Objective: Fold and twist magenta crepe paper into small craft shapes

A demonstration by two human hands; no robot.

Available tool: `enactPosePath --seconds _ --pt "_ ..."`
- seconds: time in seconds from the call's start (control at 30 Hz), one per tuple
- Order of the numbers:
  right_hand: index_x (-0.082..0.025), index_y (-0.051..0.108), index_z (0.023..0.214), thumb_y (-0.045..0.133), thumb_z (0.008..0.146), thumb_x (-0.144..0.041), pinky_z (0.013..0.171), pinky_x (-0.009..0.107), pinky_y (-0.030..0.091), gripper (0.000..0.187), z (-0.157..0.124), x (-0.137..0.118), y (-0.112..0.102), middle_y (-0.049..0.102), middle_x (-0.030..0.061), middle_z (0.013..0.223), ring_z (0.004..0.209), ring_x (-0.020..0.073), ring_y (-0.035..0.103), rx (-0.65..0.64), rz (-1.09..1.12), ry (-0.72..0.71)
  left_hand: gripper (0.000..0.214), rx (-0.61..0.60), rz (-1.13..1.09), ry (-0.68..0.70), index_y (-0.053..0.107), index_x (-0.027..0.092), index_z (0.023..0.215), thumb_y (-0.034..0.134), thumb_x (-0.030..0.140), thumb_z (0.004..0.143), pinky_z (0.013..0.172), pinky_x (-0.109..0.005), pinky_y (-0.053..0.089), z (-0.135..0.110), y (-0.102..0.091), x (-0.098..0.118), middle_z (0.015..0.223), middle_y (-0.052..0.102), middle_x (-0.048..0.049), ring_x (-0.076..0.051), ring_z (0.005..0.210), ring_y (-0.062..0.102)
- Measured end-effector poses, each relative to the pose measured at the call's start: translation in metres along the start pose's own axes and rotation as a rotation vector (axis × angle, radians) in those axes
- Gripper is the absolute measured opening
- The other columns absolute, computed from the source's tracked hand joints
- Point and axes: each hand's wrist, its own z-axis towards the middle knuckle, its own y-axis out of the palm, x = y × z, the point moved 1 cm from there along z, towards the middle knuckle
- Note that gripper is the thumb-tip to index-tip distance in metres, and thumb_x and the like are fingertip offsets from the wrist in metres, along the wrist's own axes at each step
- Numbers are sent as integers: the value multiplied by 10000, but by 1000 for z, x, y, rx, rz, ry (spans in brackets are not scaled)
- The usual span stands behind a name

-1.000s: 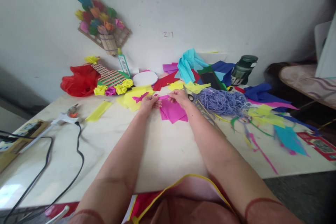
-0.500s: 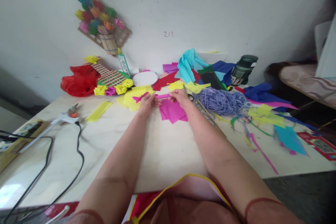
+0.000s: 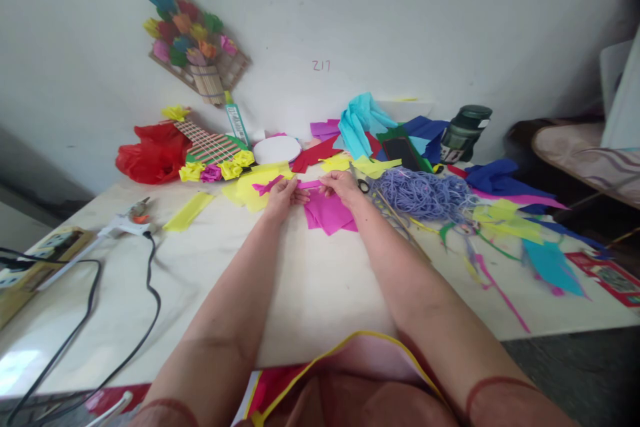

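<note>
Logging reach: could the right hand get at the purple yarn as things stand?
Probably yes: the purple yarn lies close beside the right hand, with low-lying scissors between, but that hand holds the pink strip.

My arms [image 3: 410, 280] stretch forward, far from me. My left hand [image 3: 284, 197] and right hand [image 3: 341, 187] both pinch, slightly apart.

Table [image 3: 320, 307]: power strip [image 3: 55, 250] at far left, glue gun [image 3: 125, 225] to its right. Behind these, plastic bag [image 3: 150, 157]; stick lattice [image 3: 207, 141] adjoining on its right. Flower bouquet [image 3: 195, 40] on wall [image 3: 425, 27], above lattice. Centre: paper strip [image 3: 312, 184] between left hand [image 3: 284, 197] and right hand [image 3: 341, 187]; paper sheets [image 3: 327, 215] on near side. Right of hands: scissors [image 3: 363, 185], then yarn bundle [image 3: 425, 193]; phone [image 3: 401, 153] and bottle [image 3: 465, 135] behind yarn.
</note>
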Motion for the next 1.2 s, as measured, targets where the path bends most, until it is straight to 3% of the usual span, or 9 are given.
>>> enactPosePath --seconds 0.17,0.33,0.77,1.0,1.2 --pt "-137 575 617 709 687 -231 388 173 414 177 -4 -5 7 629 -1 489 362 74 520 -16 -2 31 357 -53 21 12 585 138 781 733 440 663 513 -247 509 -3 0 1 638 671 -39 -138 518 629" --pt "-146 587 620 703 701 -212 434 189 450 156 -7 -6 14 641 -5 515 418 93 566 -60 -46 54 304 -49 52 18 612 131 685 796 351 584 522 -247 504 1 -2 -4 607 659 -30 -117 490 600" --pt "-117 640 630 653 713 -108 421 184 417 85 -8 -9 10 610 -8 467 382 78 520 -225 -269 60 316 -77 186 13 614 119 677 788 363 578 497 -244 466 0 0 -3 616 673 -50 -121 483 590" --pt "-150 628 577 607 721 -98 458 207 417 155 -4 -3 11 578 -32 437 390 91 508 -150 -448 -37 287 -47 245 -7 593 130 686 768 348 621 445 -240 455 -2 6 -1 572 659 -41 -136 454 595" --pt "-187 653 580 631 706 -164 564 247 402 129 -6 -6 18 661 29 579 597 157 588 4 -960 -269 223 48 322 -31 551 156 624 729 277 683 387 -235 441 0 12 -3 463 608 -17 -141 384 564"
